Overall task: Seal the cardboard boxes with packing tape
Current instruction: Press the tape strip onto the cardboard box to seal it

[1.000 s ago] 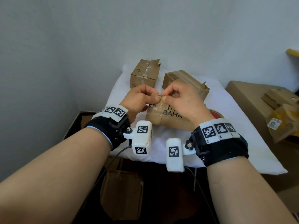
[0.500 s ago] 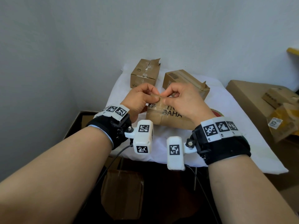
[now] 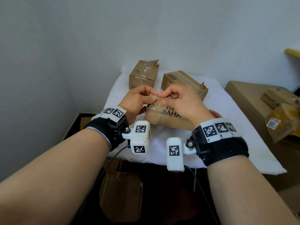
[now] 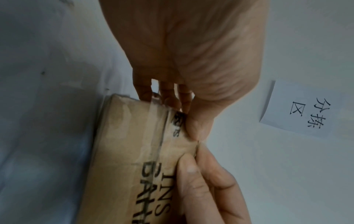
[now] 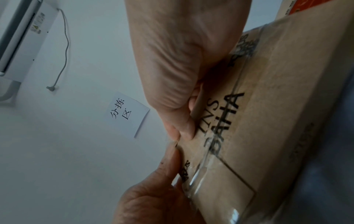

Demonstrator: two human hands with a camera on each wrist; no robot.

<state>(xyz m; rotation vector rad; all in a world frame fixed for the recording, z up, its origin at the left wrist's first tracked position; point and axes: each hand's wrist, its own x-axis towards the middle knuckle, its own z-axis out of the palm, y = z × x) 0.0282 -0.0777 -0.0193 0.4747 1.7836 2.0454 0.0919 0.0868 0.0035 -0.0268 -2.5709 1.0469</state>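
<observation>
A brown box printed "INS BAHA" (image 3: 168,121) lies nearest on the white-covered table (image 3: 235,143), with glossy clear tape along its top (image 5: 201,171). Just above its far left corner both hands hold a short strip of packing tape (image 3: 157,98). My left hand (image 3: 151,97) pinches its left end between thumb and fingers (image 4: 195,125). My right hand (image 3: 163,97) pinches the right end with its thumb (image 5: 184,127). The wrist views show the box (image 4: 122,151) close under the fingers. Whether the strip touches the box, I cannot tell.
Two more cardboard boxes stand at the back of the table, one left (image 3: 143,75) and one right (image 3: 181,81) with torn flaps. A red tape roll (image 3: 215,113) peeks out behind my right wrist. A large carton (image 3: 246,101) with smaller parcels sits to the right.
The strip, seen edge-on a second ago, now faces me flat. Both hands have stayed together over the near box and dipped slightly toward it.
</observation>
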